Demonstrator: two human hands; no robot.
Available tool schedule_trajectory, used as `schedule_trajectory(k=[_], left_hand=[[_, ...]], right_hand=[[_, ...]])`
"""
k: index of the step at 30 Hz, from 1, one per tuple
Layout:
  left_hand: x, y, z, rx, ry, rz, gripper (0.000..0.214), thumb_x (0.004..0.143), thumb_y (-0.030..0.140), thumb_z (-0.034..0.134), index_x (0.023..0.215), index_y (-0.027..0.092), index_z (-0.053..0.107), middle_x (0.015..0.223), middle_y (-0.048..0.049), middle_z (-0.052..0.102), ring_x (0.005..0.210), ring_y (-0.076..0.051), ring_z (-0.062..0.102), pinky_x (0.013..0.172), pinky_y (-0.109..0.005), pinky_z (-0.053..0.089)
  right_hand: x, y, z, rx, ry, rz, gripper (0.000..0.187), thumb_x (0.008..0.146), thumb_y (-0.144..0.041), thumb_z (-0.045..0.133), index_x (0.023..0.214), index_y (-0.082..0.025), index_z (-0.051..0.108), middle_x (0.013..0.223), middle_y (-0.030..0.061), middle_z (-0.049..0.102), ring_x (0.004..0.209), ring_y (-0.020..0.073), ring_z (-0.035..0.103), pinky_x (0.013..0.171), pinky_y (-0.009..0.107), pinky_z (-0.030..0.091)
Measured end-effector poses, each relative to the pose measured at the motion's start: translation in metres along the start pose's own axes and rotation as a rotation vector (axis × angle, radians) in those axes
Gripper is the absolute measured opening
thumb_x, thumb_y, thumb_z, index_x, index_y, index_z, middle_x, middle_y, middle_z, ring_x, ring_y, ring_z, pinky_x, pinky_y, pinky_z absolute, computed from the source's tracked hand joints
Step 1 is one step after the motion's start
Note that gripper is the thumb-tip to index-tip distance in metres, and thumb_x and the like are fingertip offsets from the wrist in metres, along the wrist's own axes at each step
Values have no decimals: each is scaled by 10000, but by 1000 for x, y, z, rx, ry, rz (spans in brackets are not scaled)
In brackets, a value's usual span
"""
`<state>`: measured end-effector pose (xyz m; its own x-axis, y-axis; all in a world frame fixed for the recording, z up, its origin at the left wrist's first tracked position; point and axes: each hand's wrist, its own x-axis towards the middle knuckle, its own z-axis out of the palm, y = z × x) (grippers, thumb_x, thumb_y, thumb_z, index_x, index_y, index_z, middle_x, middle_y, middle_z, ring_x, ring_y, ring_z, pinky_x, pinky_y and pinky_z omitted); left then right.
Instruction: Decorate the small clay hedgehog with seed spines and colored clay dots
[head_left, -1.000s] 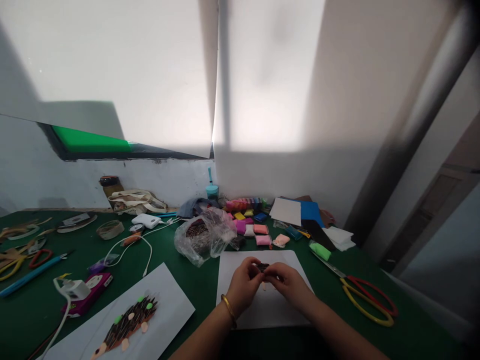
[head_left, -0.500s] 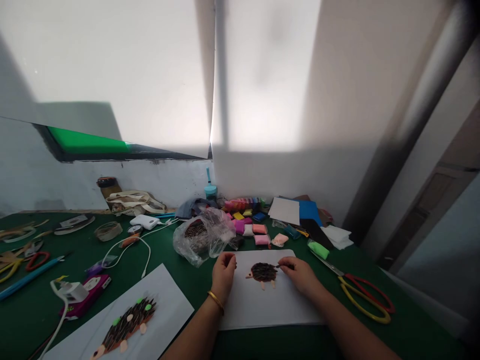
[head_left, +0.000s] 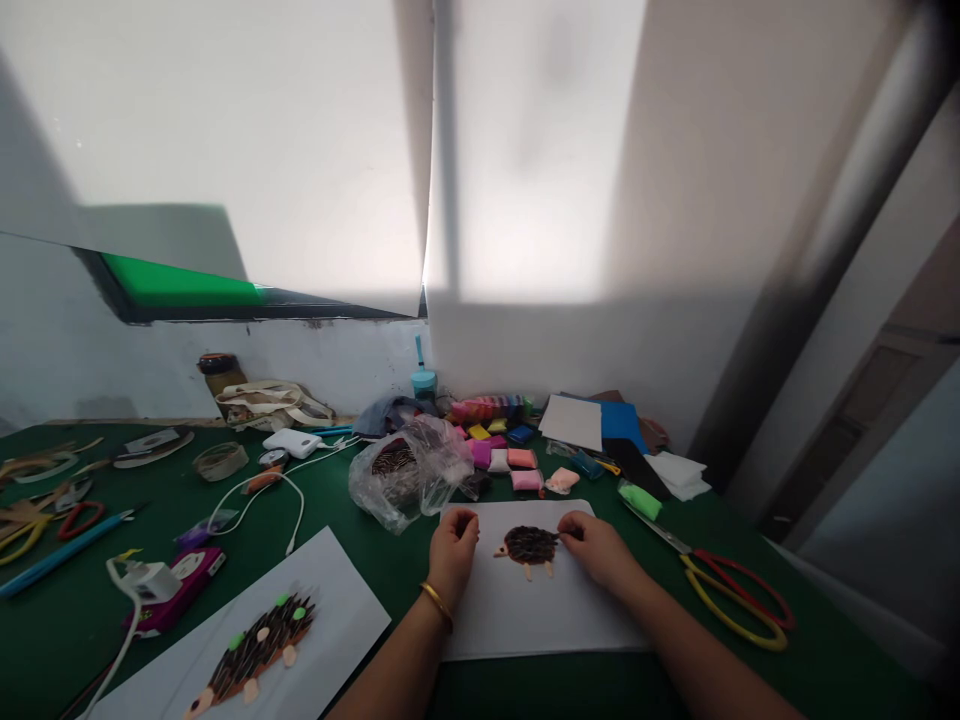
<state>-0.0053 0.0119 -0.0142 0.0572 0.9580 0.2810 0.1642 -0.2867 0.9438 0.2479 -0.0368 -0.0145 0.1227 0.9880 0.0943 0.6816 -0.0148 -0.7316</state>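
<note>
A small hedgehog figure point(head_left: 531, 546) with dark spines, a peach snout and peach feet lies on a white paper sheet point(head_left: 540, 625). At its right edge my right hand point(head_left: 592, 547) pinches a small dark spine, which is mostly hidden by the fingertips. My left hand point(head_left: 453, 550), with a gold bangle at the wrist, rests over the sheet's left edge. Its fingers are closed together, and whatever may be between them is hidden. Behind the left hand sits a clear plastic bag point(head_left: 409, 470) with dark spine-like pieces inside.
Another paper point(head_left: 341, 590) at lower left bears a larger hedgehog point(head_left: 259, 645) with green and peach dots. Scissors point(head_left: 724, 590) lie to the right, near a green clay packet point(head_left: 640, 500). Several coloured clay packets point(head_left: 523, 458) crowd the back. A white cable point(head_left: 300, 500) curls at left.
My right hand has brought the dark spine against the hedgehog's right edge, so less of it shows. My left hand stays by the sheet's left edge; the view has shifted slightly.
</note>
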Motion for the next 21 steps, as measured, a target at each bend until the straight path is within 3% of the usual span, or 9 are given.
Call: schedule_trajectory(k=[21], left_hand=[[0, 2, 2, -3, -4, -6, 179, 718, 359, 563, 739, 183, 589, 658, 1, 574, 638, -147, 545, 618, -262, 432]], right_hand=[[10, -3, 2, -79, -54, 16, 161, 737, -269, 531, 774, -211, 677, 805, 28, 701, 740, 167, 624, 631, 241, 401]])
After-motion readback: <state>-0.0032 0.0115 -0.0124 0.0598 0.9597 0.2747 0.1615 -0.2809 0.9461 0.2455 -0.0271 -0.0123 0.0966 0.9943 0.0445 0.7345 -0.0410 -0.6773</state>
